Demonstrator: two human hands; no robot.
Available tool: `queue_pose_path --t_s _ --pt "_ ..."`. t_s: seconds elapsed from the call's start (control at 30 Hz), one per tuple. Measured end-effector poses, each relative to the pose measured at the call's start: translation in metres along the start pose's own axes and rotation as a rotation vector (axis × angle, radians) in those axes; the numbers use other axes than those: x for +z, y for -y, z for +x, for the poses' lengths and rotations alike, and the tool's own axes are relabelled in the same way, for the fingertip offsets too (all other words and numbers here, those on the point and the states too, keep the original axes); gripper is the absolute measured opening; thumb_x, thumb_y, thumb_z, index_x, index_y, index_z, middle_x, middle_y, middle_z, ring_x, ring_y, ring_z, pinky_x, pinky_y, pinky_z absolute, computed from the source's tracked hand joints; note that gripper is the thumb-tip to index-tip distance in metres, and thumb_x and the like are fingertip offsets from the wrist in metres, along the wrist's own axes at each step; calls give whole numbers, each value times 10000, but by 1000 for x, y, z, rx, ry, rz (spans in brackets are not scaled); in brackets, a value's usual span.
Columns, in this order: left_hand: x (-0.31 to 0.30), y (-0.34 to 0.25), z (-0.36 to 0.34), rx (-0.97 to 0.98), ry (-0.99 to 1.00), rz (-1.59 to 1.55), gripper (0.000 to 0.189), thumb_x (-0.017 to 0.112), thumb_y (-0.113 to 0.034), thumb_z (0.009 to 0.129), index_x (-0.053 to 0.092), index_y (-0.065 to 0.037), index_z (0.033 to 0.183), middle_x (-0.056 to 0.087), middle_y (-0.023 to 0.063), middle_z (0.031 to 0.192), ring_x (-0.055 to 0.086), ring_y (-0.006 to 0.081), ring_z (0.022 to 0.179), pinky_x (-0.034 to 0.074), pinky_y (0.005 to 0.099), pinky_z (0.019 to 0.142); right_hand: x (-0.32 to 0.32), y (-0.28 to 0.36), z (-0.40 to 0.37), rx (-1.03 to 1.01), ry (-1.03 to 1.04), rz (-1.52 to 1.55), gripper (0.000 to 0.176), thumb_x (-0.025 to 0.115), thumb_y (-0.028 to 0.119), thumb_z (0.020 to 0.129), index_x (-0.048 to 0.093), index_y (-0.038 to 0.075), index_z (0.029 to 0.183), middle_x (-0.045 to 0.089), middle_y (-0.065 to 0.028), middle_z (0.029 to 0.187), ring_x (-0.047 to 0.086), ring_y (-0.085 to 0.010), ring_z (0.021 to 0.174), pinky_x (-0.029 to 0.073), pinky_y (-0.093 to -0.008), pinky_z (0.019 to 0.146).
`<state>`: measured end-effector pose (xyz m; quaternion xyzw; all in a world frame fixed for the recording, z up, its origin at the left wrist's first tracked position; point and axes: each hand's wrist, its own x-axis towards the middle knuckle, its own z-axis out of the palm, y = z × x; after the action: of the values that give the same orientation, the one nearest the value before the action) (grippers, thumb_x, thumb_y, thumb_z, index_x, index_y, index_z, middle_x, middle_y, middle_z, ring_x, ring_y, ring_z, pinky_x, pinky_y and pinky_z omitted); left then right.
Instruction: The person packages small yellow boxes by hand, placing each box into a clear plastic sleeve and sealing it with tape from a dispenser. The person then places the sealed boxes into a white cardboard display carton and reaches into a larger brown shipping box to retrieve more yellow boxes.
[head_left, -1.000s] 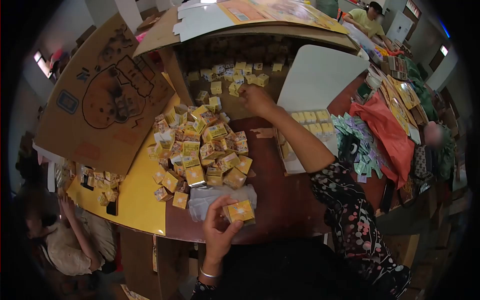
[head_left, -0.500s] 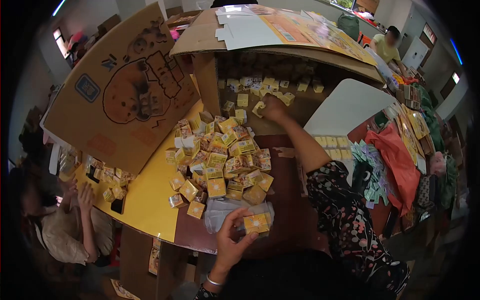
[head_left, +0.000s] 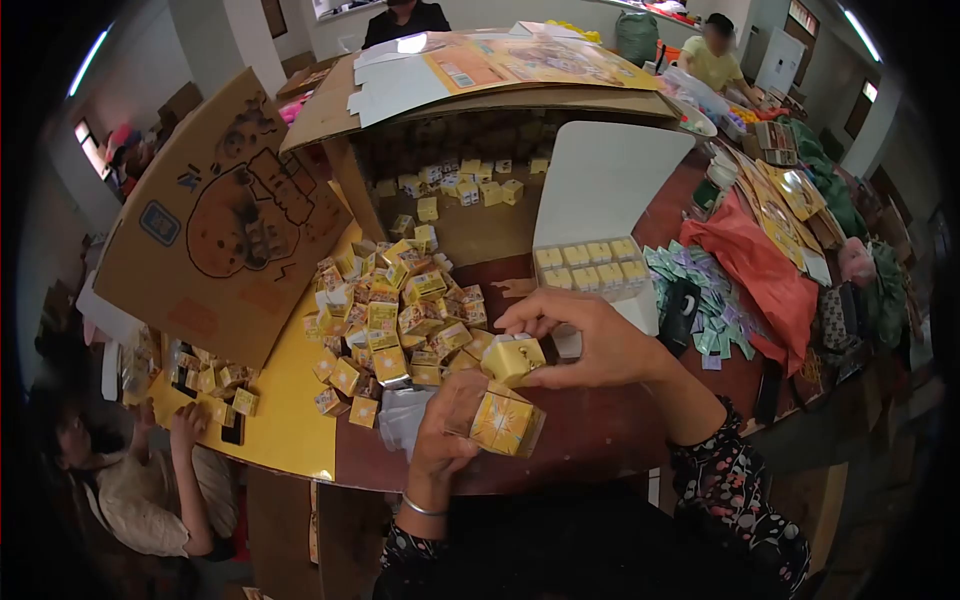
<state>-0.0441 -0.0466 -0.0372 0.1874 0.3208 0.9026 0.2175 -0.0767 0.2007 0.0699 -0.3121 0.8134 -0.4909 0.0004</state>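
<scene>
My left hand (head_left: 440,432) is closed around a small yellow-and-orange printed box (head_left: 505,420) with a starburst on its face, tilted over the near edge of the table. Clear plastic shows around the box. Just above it, my right hand (head_left: 605,345) pinches a pale yellow cube (head_left: 513,360) between thumb and fingers, right at the upper end of the printed box. Left of my hands lies a heap of similar printed boxes (head_left: 385,315), with clear plastic pieces (head_left: 400,420) at its near side.
A large cardboard carton (head_left: 345,185) lies open toward me, with loose yellow cubes (head_left: 468,192) inside. To its right stands a white lidded box (head_left: 615,180) holding rows of cubes. Small green packets (head_left: 700,290) and a red bag (head_left: 765,290) lie at right. A person (head_left: 150,490) sits at left.
My right hand has come back from inside the carton, bringing a pale yellow cube to the printed box. My left hand has tilted that box. The view has shifted.
</scene>
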Motion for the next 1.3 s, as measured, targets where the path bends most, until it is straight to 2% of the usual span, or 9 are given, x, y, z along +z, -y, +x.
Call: queue_pose_path --t_s 0.17,0.27,0.37,0.67,0.77,0.83,0.97,1.1,1.3 --pt "18 18 5 -26 25 -107 834 853 -181 656 469 -13 1376 549 140 1308 562 253 1230 474 349 1054 -1 10 -22 -74 -132 -88 637 907 250 770 638 78 1322 638 -63 1113 617 -178 993 548 -298 836" --pt "4 23 -3 -137 -4 -166 879 852 -183 655 448 -28 1420 532 146 1364 534 262 1284 449 365 1091 -7 11 -32 -39 -87 1 675 924 193 736 651 86 1344 655 -54 1232 626 -192 1058 530 -322 868" --pt "13 34 -1 -50 -9 -195 929 851 -191 668 422 -45 1478 506 149 1442 506 282 1341 416 391 1137 -21 14 -40 13 -2 107 628 889 206 787 647 90 1356 654 -61 1235 630 -199 1096 530 -319 866" --pt "40 47 10 -95 28 -233 844 813 -157 787 399 -22 1509 452 139 1533 434 287 1431 368 420 1185 -10 -9 -54 145 -204 142 467 862 206 834 662 41 1223 689 -38 1079 651 -111 930 541 -255 751" --pt "49 40 19 -72 62 -111 759 799 -116 826 430 -8 1481 465 145 1526 454 273 1421 392 413 1170 -14 -7 -62 92 -364 -35 422 850 162 830 660 30 1184 701 -38 1055 660 -108 938 543 -256 760" --pt "48 31 22 -37 -15 169 715 795 -79 845 446 0 1463 507 152 1489 491 265 1390 414 399 1152 -26 -3 -69 101 -534 151 422 839 146 831 657 11 1187 702 -48 1042 666 -107 937 538 -261 781" --pt "54 30 25 -18 -83 451 652 782 7 867 469 13 1439 587 156 1406 563 248 1318 447 374 1122 -23 14 -74 -138 -681 79 523 886 150 772 652 -9 1211 705 -52 1029 656 -115 951 532 -279 798" --pt "63 40 22 -37 -72 517 677 805 15 853 465 20 1438 608 145 1374 569 234 1305 455 365 1115 -11 16 -58 -352 -642 -419 598 973 256 658 703 21 1137 695 -107 1034 657 -251 852 530 -331 714" --pt "66 33 18 9 -92 521 691 822 -4 849 461 21 1438 600 139 1373 578 222 1289 473 354 1095 -9 8 -55 -335 -505 -488 566 953 337 661 711 51 1085 673 -76 1016 647 -275 900 531 -369 782"
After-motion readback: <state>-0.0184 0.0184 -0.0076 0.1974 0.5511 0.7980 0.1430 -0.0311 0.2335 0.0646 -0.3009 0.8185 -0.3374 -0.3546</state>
